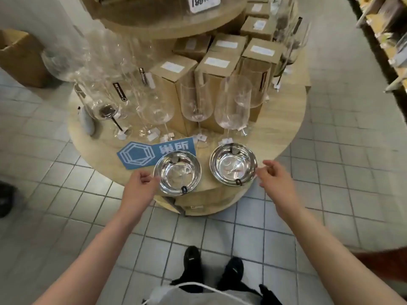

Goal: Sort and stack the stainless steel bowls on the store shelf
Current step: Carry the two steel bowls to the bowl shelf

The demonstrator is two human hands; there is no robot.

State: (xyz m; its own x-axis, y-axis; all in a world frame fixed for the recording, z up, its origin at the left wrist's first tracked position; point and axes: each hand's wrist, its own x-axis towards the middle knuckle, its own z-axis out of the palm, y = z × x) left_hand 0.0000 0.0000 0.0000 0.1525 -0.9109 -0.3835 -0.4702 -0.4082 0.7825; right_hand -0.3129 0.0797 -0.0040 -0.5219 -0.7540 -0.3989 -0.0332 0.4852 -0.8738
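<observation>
Two steel bowls sit side by side, apart, at the front edge of the round wooden shelf (293, 119). The left hand (137, 187) touches the left bowl (177, 172) at its rim, fingers curled. The right hand (275, 177) hovers just beside the right bowl (233, 164), fingers loosely spread. Both bowls hold nothing. Behind them stand wine glasses (231, 106) and cardboard boxes (174, 84); a blue sign (141, 154) lies beside the left bowl.

Pale tiled floor (330, 172) around a round wooden display stand (295, 119).
</observation>
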